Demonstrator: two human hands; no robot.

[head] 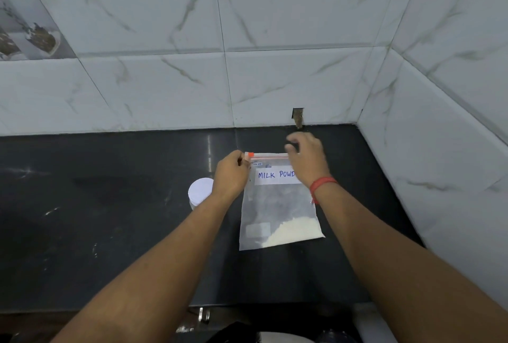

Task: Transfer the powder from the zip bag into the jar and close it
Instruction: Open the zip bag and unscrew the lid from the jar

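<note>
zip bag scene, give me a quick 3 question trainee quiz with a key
1. True or false: the jar has its white lid on.
2. Where does the powder sit in the zip bag? A) by the zip track B) in the bottom corner, near the person C) spilled on the counter
3. Fill in: the orange slider sits at the bag's ___ end, by the left hand; the right hand is blurred at the other end.

Key: 1 true; 2 B; 3 left
</note>
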